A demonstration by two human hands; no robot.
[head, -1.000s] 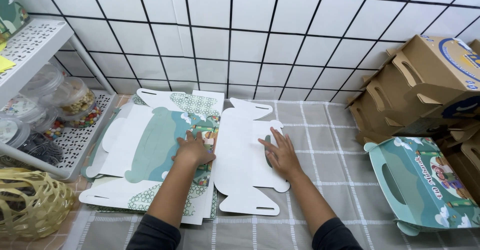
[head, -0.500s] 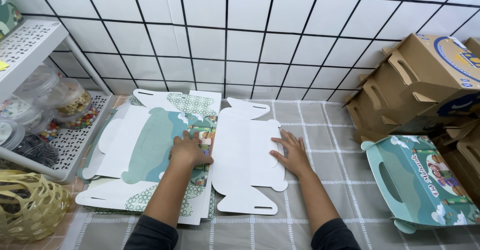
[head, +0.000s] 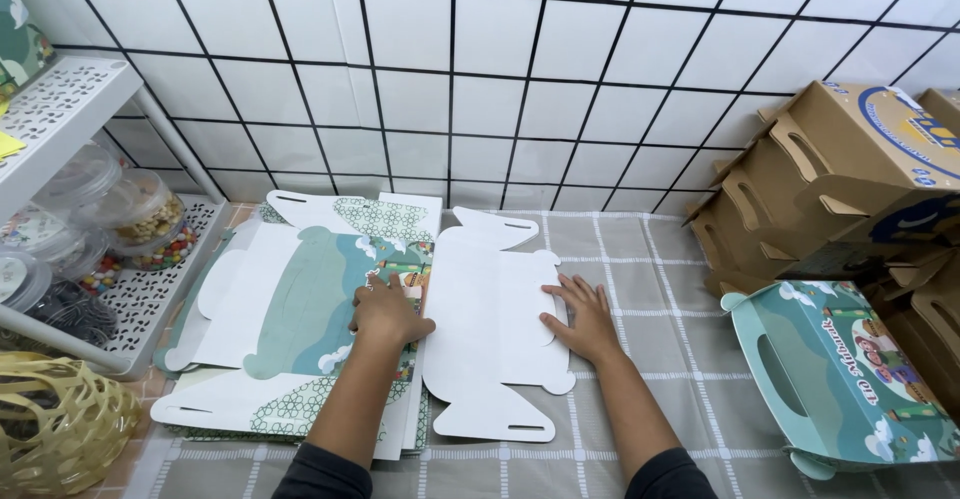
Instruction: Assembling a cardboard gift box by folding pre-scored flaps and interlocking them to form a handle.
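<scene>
A grey checked cloth covers the worktop [head: 640,269] against the tiled wall. On it lies a stack of flat green-printed box blanks [head: 300,309], and just beside it 1 white unfolded box blank [head: 490,329]. The left hand [head: 388,311] presses flat at the seam between them, the right hand [head: 585,316] flat on the white blank's edge; both grips released, grasping nothing.

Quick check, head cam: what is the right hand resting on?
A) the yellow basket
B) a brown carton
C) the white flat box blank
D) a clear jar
C: the right hand lies flat, palm down, on the right edge of the white flat box blank spread on the checked tablecloth, well apart from the brown cartons.
</scene>
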